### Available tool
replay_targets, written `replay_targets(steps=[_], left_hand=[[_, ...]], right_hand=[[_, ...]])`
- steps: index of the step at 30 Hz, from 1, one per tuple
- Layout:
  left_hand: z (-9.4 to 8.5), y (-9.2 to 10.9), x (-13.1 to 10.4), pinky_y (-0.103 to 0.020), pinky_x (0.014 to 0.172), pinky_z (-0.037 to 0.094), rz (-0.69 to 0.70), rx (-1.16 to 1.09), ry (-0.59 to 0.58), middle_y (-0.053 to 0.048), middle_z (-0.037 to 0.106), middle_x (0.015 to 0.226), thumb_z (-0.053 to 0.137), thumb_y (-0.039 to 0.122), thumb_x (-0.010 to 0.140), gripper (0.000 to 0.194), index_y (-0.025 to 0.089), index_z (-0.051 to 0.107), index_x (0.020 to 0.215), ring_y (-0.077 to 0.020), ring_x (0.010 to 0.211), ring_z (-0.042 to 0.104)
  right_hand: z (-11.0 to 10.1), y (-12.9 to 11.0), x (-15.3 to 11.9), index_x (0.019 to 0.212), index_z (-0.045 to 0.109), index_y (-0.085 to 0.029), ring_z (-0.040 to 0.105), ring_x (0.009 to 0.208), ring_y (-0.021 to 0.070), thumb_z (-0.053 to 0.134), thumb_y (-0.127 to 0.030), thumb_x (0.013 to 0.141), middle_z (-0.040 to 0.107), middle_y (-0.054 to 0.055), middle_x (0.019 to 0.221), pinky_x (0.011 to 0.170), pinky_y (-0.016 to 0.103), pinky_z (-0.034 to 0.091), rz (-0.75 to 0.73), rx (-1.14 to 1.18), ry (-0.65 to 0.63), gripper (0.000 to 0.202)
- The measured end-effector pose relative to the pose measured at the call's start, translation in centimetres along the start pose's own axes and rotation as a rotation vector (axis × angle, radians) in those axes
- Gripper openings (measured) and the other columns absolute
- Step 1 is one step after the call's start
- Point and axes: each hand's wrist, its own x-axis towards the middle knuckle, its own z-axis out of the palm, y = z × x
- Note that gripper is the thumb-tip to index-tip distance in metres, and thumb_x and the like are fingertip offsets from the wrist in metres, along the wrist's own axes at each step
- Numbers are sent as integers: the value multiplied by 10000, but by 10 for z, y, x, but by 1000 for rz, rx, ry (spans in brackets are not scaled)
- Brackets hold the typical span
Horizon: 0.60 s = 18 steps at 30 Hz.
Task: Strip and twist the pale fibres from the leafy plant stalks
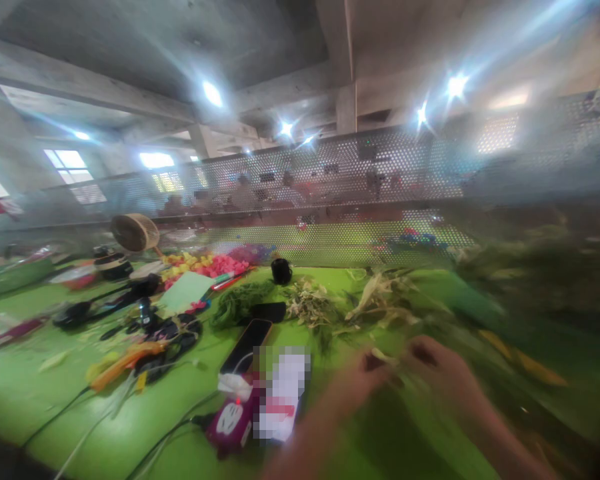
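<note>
Both of my hands are over the green tabletop at the lower right, close together and blurred. My left hand point(363, 380) is closed, with a small pale yellow-green strip point(384, 357) at its fingertips. My right hand point(437, 367) is just right of it, its fingers curled together; whatever they hold is too smeared to make out. Beyond the hands lie dry-looking pale leaf pieces point(380, 297) and a cream-and-green clump point(310, 300). A blurred heap of green stems point(535, 280) is at the far right.
Left of my hands are a phone with a pixelated screen point(283, 393), a dark phone point(246, 345) and a purple power strip point(233, 420) with cords. An orange-handled tool point(125, 367), pink pieces point(225, 265) and a small fan point(135, 232) stand farther left. A perforated panel point(320, 173) runs behind.
</note>
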Motion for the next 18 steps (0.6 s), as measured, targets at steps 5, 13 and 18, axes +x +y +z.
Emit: replay_targets(steps=[5,13,18], left_hand=[[-3,-6,3,-270,730,419,43,71,-28,-28,616,735,746,445,674,359,131,643,812,-139,721,550],[-4,-14,3,-293,742,440,96,171,57,-49,622,799,714,473,703,374,141,621,848,-156,759,562],[9,-11,3,-302,705,473,24,-150,31,-32,619,719,814,451,582,504,136,588,904,-148,665,595]], right_hand=[[3,1,-2,622,589,-209,529,550,135,581,-404,684,597,-21,570,505,231,384,-39,17,16,204],[5,-1,-3,632,571,-212,555,546,146,576,-411,707,605,-14,566,504,243,411,28,49,7,212],[6,0,-6,657,564,-213,588,535,160,573,-425,738,631,-3,582,506,261,430,43,78,-57,228]])
